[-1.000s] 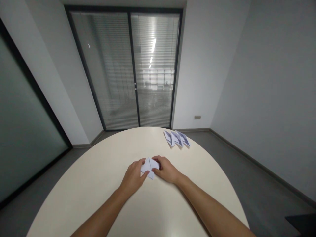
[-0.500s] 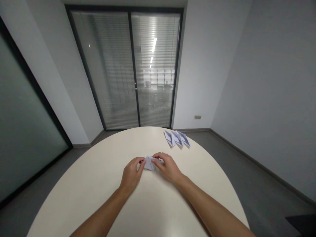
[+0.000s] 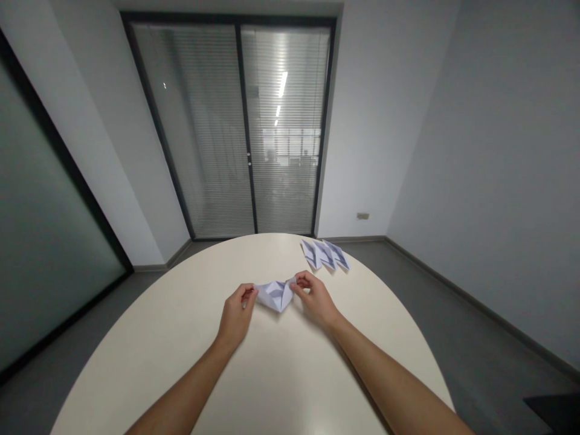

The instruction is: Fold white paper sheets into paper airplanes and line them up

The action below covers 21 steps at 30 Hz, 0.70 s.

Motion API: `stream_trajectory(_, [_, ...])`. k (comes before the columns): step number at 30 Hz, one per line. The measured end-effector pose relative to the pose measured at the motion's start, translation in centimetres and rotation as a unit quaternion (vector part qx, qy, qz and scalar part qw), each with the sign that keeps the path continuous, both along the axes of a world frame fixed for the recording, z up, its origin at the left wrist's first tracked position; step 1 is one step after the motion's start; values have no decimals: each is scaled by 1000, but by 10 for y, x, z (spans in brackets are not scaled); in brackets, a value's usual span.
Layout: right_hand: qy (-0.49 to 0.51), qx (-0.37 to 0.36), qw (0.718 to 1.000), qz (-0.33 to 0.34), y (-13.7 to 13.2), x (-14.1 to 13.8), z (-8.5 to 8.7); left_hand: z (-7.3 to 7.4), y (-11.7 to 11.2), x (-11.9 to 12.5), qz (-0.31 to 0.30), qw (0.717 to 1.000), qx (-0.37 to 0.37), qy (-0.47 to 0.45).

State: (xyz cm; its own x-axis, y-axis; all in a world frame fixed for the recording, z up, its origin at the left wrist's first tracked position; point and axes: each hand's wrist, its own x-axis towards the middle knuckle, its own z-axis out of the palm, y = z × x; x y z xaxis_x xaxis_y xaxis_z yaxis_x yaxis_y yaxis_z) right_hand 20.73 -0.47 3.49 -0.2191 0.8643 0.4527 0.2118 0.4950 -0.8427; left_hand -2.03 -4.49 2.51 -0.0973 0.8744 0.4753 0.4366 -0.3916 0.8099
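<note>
A folded sheet of white paper (image 3: 275,296) is stretched between my hands over the middle of the table, its centre opened into angled facets that come to a point toward me. My left hand (image 3: 236,311) pinches the paper's left corner between thumb and fingers. At the opposite corner, my right hand (image 3: 315,297) has a similar pinch. Both hands' fingertips are partly hidden behind the paper or curled under.
Three folded paper pieces (image 3: 325,255) lie in an overlapping row near the table's far right edge. The round cream table (image 3: 254,374) spreads under my arms. Beyond it stands a glass partition with blinds (image 3: 285,199), with walls on either side.
My hands have moved apart, the left one to the left and the right one slightly to the right. Between them the folded paper has widened and opened out.
</note>
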Motion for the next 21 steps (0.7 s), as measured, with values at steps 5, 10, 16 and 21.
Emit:
stream_trajectory(5, [2,11,1000,-24,9,6,-9,-8,7,-8,3,999,2,-53])
stream_trajectory(10, [-18,19,999,-36,14,11,-12,-13,11,-13,44,998,15,-45])
stream_trajectory(16, [-103,37,993,-35,3,16,3,-6,6,-13,49,999,14,16])
stream_trajectory(21, [-301,100,948,-13,-8,19,13,-4,2,-11,26,994,24,107])
